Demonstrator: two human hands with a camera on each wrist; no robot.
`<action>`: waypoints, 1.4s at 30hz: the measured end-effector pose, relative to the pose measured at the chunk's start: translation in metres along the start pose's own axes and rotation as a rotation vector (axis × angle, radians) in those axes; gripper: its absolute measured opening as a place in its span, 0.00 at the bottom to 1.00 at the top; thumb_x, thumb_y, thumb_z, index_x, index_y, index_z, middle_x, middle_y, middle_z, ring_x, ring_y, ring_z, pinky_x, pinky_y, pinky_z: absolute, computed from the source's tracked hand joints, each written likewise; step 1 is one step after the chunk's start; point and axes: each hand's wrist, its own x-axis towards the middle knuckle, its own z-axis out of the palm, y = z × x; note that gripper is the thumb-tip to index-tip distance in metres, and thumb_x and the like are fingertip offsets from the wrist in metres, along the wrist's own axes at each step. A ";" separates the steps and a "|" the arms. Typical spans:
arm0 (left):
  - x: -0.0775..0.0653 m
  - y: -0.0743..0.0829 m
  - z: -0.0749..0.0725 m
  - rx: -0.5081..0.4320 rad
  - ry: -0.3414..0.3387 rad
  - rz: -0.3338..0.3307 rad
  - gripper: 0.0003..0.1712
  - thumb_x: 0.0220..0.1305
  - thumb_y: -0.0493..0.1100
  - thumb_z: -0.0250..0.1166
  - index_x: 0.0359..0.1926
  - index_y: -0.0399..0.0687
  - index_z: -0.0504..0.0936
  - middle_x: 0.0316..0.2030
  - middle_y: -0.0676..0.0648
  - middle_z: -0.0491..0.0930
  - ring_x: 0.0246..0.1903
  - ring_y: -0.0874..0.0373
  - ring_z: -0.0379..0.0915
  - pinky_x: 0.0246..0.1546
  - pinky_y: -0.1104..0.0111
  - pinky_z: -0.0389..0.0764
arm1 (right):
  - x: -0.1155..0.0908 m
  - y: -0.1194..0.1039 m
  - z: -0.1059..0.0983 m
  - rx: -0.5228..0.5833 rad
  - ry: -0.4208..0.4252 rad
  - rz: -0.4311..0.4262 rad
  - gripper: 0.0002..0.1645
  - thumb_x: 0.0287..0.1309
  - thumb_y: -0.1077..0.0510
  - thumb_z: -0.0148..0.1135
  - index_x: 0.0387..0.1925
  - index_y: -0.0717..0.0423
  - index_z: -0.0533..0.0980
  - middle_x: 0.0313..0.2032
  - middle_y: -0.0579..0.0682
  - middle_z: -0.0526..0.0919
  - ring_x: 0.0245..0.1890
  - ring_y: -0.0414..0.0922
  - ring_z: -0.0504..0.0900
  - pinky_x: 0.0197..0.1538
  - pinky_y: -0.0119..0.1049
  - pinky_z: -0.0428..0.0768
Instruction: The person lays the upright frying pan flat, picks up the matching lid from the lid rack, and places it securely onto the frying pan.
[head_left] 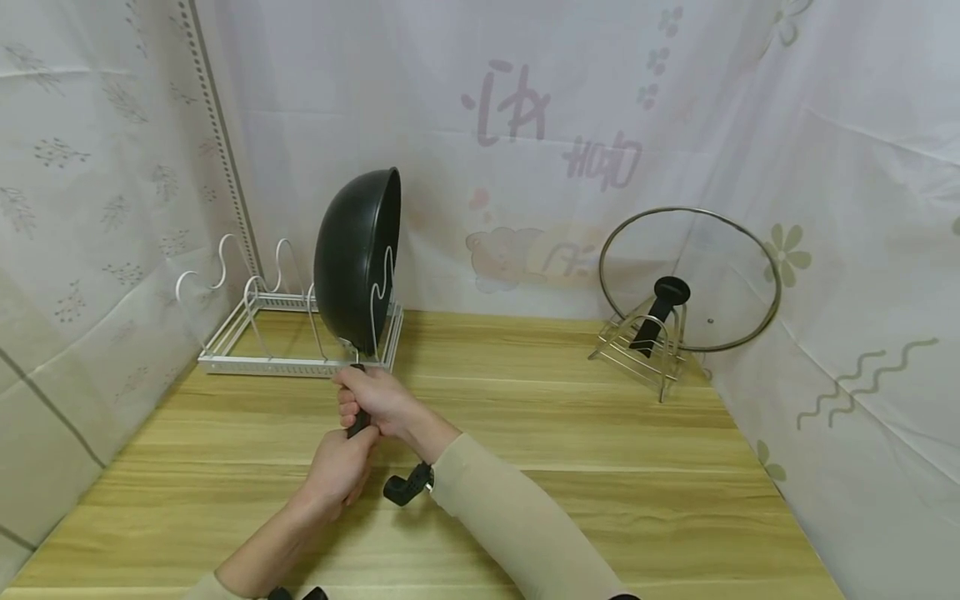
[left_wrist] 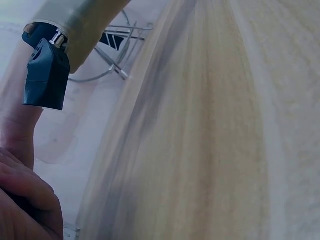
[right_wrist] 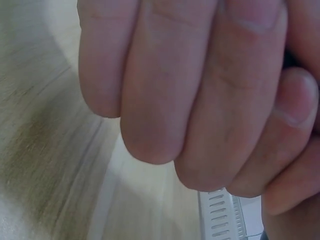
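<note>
I saw the left hand (head_left: 337, 473) and right hand (head_left: 377, 400) clamped round the handle (head_left: 361, 422); the black pan (head_left: 347, 250) was on edge within the rack (head_left: 262, 367), near the back left corner of the worktop (head_left: 517, 417); room lay rightward.

The right arm is stretched forward and inward from the lower right, covered by a beige sleeve (head_left: 517, 521) that is ended short of the wrist. The left arm is extended from the lower left, its forearm (head_left: 273, 546) mostly bared. The hands are held close together, the right hand (head_left: 381, 402) being placed farther forward than the left hand (head_left: 337, 468); both are clenched in a grip. In the right wrist view, fingers (right_wrist: 160, 90) are curled side by side.
</note>
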 end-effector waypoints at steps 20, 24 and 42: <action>-0.006 0.014 -0.002 0.076 0.045 0.050 0.25 0.73 0.42 0.57 0.15 0.52 0.65 0.06 0.59 0.59 0.05 0.63 0.54 0.07 0.70 0.58 | -0.004 -0.014 0.004 -0.042 -0.063 -0.036 0.29 0.80 0.57 0.50 0.16 0.45 0.61 0.15 0.39 0.60 0.15 0.36 0.61 0.21 0.27 0.66; -0.007 0.015 -0.004 0.087 0.034 0.055 0.26 0.74 0.43 0.58 0.16 0.53 0.65 0.07 0.59 0.59 0.06 0.63 0.53 0.08 0.70 0.57 | -0.006 -0.016 0.006 -0.040 -0.082 -0.044 0.29 0.81 0.56 0.51 0.17 0.46 0.60 0.15 0.39 0.59 0.15 0.36 0.61 0.21 0.27 0.66; -0.011 0.021 -0.005 0.131 0.072 0.095 0.27 0.76 0.44 0.58 0.16 0.53 0.65 0.08 0.59 0.59 0.07 0.63 0.54 0.08 0.70 0.59 | -0.014 -0.025 0.010 -0.074 -0.129 -0.073 0.30 0.82 0.55 0.53 0.18 0.47 0.61 0.15 0.40 0.59 0.15 0.37 0.61 0.23 0.28 0.66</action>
